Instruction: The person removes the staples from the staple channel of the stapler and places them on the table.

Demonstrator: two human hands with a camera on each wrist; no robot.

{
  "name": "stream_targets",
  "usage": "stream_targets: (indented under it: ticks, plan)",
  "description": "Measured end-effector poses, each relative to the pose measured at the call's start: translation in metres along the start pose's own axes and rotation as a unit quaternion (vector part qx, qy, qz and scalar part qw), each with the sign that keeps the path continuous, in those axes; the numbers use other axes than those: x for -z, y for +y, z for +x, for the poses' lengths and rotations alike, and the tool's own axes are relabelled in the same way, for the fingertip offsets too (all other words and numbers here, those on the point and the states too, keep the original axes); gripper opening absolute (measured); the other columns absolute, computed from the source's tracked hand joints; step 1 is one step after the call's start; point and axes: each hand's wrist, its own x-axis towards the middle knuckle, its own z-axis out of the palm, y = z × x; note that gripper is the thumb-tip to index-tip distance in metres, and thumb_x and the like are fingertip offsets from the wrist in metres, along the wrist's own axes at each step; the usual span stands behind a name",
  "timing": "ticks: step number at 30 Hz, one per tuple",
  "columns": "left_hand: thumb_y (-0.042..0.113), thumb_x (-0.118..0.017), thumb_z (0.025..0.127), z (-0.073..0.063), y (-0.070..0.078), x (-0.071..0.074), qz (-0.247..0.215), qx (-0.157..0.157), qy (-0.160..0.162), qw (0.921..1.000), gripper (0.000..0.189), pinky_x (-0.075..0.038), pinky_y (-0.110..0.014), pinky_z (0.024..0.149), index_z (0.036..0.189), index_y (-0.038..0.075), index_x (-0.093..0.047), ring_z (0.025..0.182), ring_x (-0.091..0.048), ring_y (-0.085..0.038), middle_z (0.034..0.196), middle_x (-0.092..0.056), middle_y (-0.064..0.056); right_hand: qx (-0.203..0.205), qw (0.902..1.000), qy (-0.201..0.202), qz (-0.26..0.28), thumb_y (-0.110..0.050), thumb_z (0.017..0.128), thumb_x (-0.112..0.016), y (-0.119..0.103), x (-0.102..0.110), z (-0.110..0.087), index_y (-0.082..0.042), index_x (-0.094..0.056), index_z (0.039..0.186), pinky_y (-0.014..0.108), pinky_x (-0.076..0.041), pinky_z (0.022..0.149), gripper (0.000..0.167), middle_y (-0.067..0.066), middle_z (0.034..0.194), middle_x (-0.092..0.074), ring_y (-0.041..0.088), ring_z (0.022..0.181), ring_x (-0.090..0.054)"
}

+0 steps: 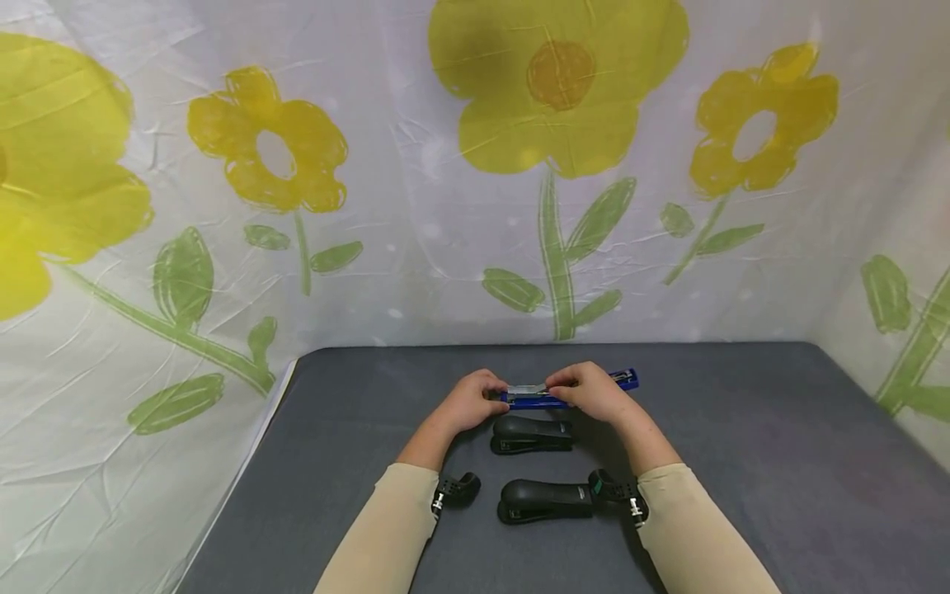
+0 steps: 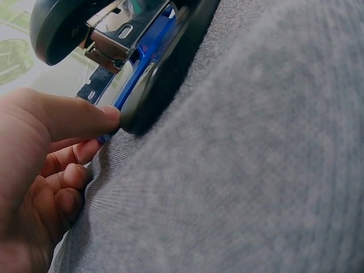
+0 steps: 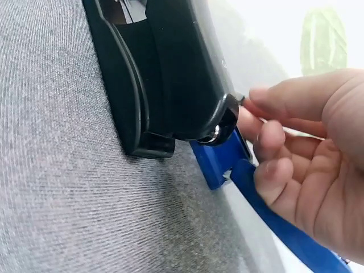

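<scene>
The thumb and forefinger of the left hand (image 1: 475, 402) are clamped on the left end of the slim blue stapler with a metal-lined body (image 1: 530, 404); those of the right hand (image 1: 594, 392) appear to pinch the right end of a narrow silver metal strip (image 1: 525, 389), though from my remote station I cannot tell whether it is a rail or a row of staples. In my judgement the step is to seat or free that strip: I would hold the left end firmly, keep the strip parallel to the channel, and move it along that line without twisting, since a tilt could jam it. The stapler lies beyond two black staplers, opened out, its blue upper arm (image 1: 626, 379) swung back past the right hand; the metal looks bright, the blue glossy. Nearer me I note a black plastic stapler with a rounded top (image 1: 530, 427), then a similar black stapler (image 1: 545, 497), both on a grey cloth-covered table (image 1: 334, 412); behind hangs a white curtain printed with yellow flowers (image 1: 401, 165).
</scene>
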Motion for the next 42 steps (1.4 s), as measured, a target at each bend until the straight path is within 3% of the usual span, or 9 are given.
stream_targets:
  ticks: [11, 20, 27, 33, 36, 42]
  plan:
    - [0.011, -0.079, 0.09, 0.002, -0.002, -0.004, -0.008, -0.02, 0.016, 0.9997, 0.028, -0.046, -0.03, 0.073, 0.116, 0.001, -0.076, 0.079, -0.052, -0.012, 0.106, -0.064, -0.006, 0.003, 0.9997, 0.0, 0.026, -0.009, 0.104, -0.061, 0.007, -0.003, 0.003, 0.004, -0.065, 0.133, 0.035, -0.044, 0.062, 0.033, 0.014, 0.112, -0.072, 0.021, 0.072, -0.057]
    - [0.01, -0.079, 0.09, 0.001, 0.0, -0.003, -0.01, -0.021, 0.019, 0.9996, 0.027, -0.045, -0.03, 0.072, 0.115, 0.001, -0.076, 0.079, -0.051, -0.013, 0.106, -0.064, -0.007, -0.01, 0.9972, 0.068, 0.03, -0.01, 0.098, -0.07, 0.006, -0.011, 0.004, 0.003, -0.073, 0.123, 0.038, -0.055, 0.072, 0.027, 0.015, 0.112, -0.074, 0.027, 0.086, -0.068]
    - [0.012, -0.078, 0.092, 0.0, -0.001, -0.003, -0.005, -0.02, 0.012, 0.9997, 0.028, -0.046, -0.031, 0.076, 0.118, 0.002, -0.075, 0.081, -0.052, -0.013, 0.109, -0.064, -0.007, -0.041, 0.9914, 0.122, 0.022, -0.011, 0.096, -0.073, 0.004, -0.011, 0.006, -0.001, -0.078, 0.112, 0.034, -0.051, 0.064, 0.019, 0.01, 0.1, -0.076, 0.02, 0.073, -0.064]
    - [0.011, -0.078, 0.092, 0.0, -0.002, -0.003, -0.006, -0.031, 0.01, 0.9995, 0.028, -0.047, -0.033, 0.076, 0.118, 0.001, -0.075, 0.081, -0.053, -0.015, 0.109, -0.065, -0.008, -0.046, 0.9898, 0.124, 0.053, -0.005, 0.097, -0.071, 0.004, -0.006, 0.004, 0.003, -0.077, 0.113, 0.031, -0.05, 0.059, 0.019, 0.011, 0.09, -0.075, 0.017, 0.066, -0.061]
    - [0.011, -0.078, 0.092, 0.0, -0.002, -0.002, -0.006, -0.029, 0.009, 0.9995, 0.029, -0.047, -0.032, 0.076, 0.118, 0.0, -0.075, 0.081, -0.053, -0.015, 0.109, -0.065, -0.008, -0.036, 0.9896, 0.12, 0.07, -0.003, 0.097, -0.07, 0.004, -0.004, 0.004, 0.006, -0.076, 0.114, 0.032, -0.055, 0.063, 0.02, 0.014, 0.092, -0.075, 0.019, 0.069, -0.065]
    - [0.011, -0.078, 0.091, 0.0, 0.0, -0.002, -0.005, -0.027, 0.012, 0.9996, 0.028, -0.047, -0.031, 0.075, 0.117, 0.0, -0.075, 0.08, -0.053, -0.014, 0.108, -0.065, -0.008, -0.03, 0.9865, 0.126, 0.101, -0.005, 0.097, -0.071, 0.002, 0.002, 0.001, 0.005, -0.075, 0.117, 0.043, -0.057, 0.084, 0.024, 0.019, 0.111, -0.074, 0.028, 0.096, -0.072]
